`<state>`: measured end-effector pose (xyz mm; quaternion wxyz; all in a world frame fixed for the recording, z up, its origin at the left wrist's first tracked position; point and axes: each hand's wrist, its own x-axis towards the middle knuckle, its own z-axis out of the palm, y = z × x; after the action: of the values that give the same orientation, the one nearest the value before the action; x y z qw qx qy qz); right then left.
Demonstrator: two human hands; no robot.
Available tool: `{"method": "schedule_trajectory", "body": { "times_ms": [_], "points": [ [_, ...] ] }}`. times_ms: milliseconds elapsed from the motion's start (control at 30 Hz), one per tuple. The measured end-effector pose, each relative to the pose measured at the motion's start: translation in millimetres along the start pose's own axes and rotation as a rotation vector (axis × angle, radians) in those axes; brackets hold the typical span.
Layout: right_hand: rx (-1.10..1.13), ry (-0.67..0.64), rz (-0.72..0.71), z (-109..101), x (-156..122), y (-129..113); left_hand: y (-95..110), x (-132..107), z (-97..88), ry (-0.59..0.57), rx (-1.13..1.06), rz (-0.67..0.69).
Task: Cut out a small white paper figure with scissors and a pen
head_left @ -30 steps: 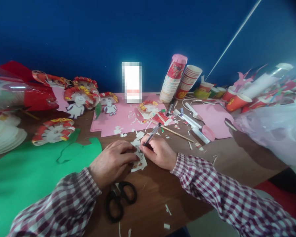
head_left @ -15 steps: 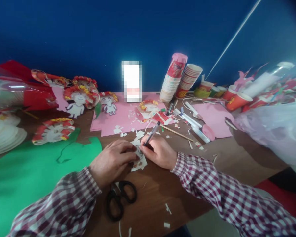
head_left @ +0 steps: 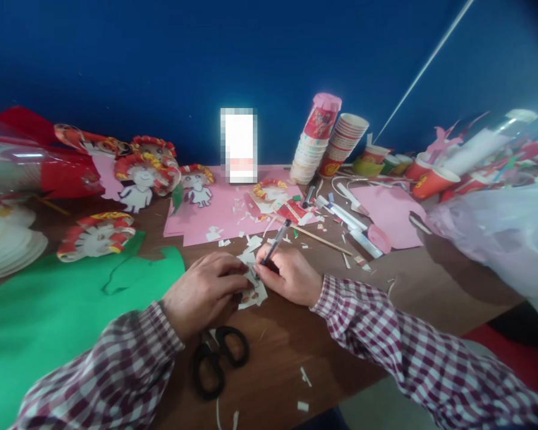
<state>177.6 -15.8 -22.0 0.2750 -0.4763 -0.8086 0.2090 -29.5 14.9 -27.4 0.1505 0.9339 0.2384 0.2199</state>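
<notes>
My right hand (head_left: 289,275) grips a black pen (head_left: 275,241), its tip down on a small white paper cut-out (head_left: 252,289) on the brown table (head_left: 421,286). My left hand (head_left: 206,289) lies on the left part of that cut-out, fingers curled and pressing it flat. Both sleeves are checked red and white. Black scissors (head_left: 217,358) rest on the table just below my left wrist.
A green sheet (head_left: 49,310) covers the left. Pink paper (head_left: 215,212) with paper figures and scraps lies behind the hands. Stacked paper cups (head_left: 327,143), markers (head_left: 347,221), a wooden stick (head_left: 323,240), paper plates (head_left: 4,245) and a plastic bag (head_left: 502,233) stand around.
</notes>
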Motion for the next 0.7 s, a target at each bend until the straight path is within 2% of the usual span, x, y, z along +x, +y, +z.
{"method": "schedule_trajectory", "body": {
  "times_ms": [700],
  "points": [
    [0.015,-0.001,-0.002,-1.0,0.1,-0.9,-1.1,-2.7,1.0,-0.013,-0.013,-0.015]
  ]
}}
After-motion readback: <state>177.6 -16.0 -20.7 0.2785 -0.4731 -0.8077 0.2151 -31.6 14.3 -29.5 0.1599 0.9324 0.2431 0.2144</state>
